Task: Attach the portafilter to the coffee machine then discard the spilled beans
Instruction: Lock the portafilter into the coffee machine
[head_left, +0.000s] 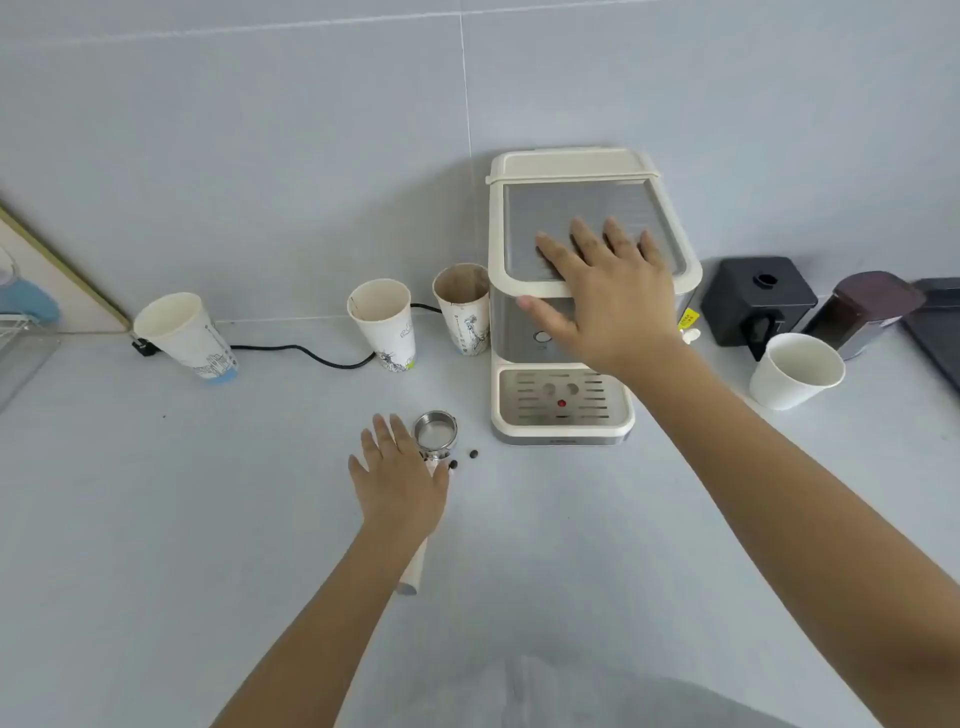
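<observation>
The cream and steel coffee machine (524, 291) stands against the back wall, its drip tray (563, 402) facing me. My right hand (597, 291) lies flat on the machine's top front edge, fingers spread. The portafilter (435, 432) lies on the counter left of the machine, steel basket pointing away, cream handle toward me. My left hand (397, 475) hovers flat over its handle, fingers apart, not closed on it. Two dark spilled beans (473, 454) lie just right of the basket, one by my left thumb.
Three printed paper cups (384, 322) stand along the wall left of the machine, with a black power cable (311, 355) running behind them. At the right are a white cup (795, 371), a black box-shaped device (756, 306) and a dark canister (865, 312).
</observation>
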